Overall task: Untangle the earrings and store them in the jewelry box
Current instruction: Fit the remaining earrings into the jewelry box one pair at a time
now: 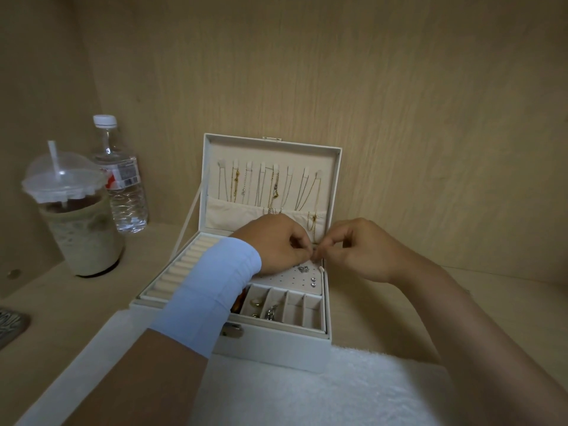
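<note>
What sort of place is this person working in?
Likely a home wooden desk nook or cabinet: plain wood walls, an open jewelry box, and an iced drink beside a water bottle.

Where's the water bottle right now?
In the head view, the water bottle stands on the left by the back wall, behind the lidded drink cup, left of the jewelry box.

Nothing legible. Bottle label: barcode block and a red patch, with print too small and blurred to read.
</note>
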{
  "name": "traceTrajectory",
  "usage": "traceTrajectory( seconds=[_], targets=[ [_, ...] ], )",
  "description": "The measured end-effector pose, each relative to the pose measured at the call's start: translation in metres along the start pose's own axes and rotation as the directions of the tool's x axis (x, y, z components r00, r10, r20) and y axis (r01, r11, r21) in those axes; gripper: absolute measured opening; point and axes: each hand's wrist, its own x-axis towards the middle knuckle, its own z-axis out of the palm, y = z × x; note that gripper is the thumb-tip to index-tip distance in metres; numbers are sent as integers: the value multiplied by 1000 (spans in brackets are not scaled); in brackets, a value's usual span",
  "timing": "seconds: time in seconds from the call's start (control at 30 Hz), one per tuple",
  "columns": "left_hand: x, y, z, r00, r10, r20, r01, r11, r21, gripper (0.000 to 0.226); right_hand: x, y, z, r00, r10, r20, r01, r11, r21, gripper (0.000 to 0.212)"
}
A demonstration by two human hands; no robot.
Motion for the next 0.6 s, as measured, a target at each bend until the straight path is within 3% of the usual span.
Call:
traceTrajectory(
  seconds=[0.17,0.3,0.43,0.6],
  targets=[
    [0,1,1,1000,-14,10,14,1000,-15,11,0,0,3,999,18,-45,-20,999,-40,21],
    [0,2,2,999,-20,37,20,1000,7,12,-1,-1,2,999,35,1,-35,998,-54,24],
    [-3,8,0,999,-32,4,31,997,65,14,-9,0,-20,991,54,-118,-43,995,95,21],
    [-6,33,-2,994,16,-111,-15,1000,8,13,-39,29,-73,965,141,-223,-124,988,91,18]
  ],
)
